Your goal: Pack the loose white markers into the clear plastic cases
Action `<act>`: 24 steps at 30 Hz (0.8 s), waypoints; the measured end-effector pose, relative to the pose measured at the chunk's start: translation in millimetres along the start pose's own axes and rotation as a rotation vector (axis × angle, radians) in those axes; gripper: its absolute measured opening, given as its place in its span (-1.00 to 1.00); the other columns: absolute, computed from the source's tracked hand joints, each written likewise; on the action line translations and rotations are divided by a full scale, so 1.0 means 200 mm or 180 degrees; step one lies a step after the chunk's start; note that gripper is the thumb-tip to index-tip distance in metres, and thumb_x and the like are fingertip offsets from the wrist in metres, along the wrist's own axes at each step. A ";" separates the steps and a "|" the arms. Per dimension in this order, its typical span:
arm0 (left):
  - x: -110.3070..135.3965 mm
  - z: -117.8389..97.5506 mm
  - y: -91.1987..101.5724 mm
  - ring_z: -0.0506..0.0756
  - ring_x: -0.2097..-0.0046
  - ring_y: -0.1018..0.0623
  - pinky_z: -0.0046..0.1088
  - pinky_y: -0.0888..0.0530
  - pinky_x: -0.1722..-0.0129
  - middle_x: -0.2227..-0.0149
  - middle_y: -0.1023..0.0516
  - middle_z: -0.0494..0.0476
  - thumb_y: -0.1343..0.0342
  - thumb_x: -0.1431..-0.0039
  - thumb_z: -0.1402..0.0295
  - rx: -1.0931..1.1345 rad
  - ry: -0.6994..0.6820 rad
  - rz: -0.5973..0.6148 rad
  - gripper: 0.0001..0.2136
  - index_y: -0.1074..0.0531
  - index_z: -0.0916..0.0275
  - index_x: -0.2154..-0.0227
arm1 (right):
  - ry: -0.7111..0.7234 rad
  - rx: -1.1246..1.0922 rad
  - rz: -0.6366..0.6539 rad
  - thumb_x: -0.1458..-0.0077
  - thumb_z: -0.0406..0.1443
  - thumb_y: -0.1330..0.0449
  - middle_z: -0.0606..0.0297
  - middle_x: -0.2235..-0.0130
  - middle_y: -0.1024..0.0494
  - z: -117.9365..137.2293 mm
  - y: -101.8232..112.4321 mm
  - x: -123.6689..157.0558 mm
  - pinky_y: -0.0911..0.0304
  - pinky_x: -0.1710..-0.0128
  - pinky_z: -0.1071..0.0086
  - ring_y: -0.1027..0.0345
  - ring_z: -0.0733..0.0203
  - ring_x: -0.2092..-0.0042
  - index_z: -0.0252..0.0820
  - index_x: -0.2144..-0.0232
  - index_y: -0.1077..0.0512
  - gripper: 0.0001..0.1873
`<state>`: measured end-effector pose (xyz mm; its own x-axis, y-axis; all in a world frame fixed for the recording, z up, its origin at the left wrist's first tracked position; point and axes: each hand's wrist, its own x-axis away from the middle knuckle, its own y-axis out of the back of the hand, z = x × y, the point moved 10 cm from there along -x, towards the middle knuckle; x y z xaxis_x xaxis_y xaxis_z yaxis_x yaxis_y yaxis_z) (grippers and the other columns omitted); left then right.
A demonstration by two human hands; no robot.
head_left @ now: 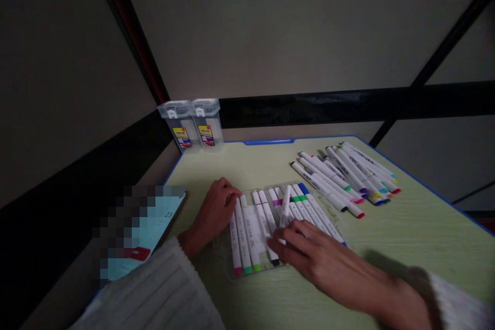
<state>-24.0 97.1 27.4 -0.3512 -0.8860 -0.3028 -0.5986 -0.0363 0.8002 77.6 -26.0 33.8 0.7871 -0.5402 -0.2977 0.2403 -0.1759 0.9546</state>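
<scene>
A shallow clear plastic case [264, 269] lies on the table with white markers in a row inside it. Three markers with pink, green and lime ends [243, 240] fill its left side, and a bare gap shows beside them. My left hand [216, 209] is curled at the case's far left corner, by the top of the pink-ended marker; its fingertips are partly hidden. In my right hand [309, 252], a white marker [286, 201] is pinched between thumb and fingers, tilted up above the row. Its lower end is covered by the fingers.
A loose pile of white markers [340, 175] with coloured ends lies on the right of the table [255, 165]. Two clear lidded boxes [209, 126] stand at the back left, against the wall. A light-blue booklet [154, 227] sits at the left edge.
</scene>
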 end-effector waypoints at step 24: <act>0.00 0.00 -0.01 0.07 0.26 -0.35 -0.37 -0.31 0.23 0.37 -0.34 0.09 0.09 -0.01 0.49 0.0388 0.0141 0.0047 -0.90 -0.32 0.29 0.46 | -0.0078 -0.0120 0.0013 -0.11 -0.44 0.02 0.14 0.20 -0.41 -0.02 -0.01 0.00 -0.19 0.19 0.29 -0.20 0.14 0.16 -0.28 0.06 -0.30 -0.67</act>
<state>-23.1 97.9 25.9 -0.3301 -0.9056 -0.2662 -0.6775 0.0310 0.7348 78.4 -22.3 32.3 0.7742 -0.5609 -0.2934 0.2587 -0.1426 0.9554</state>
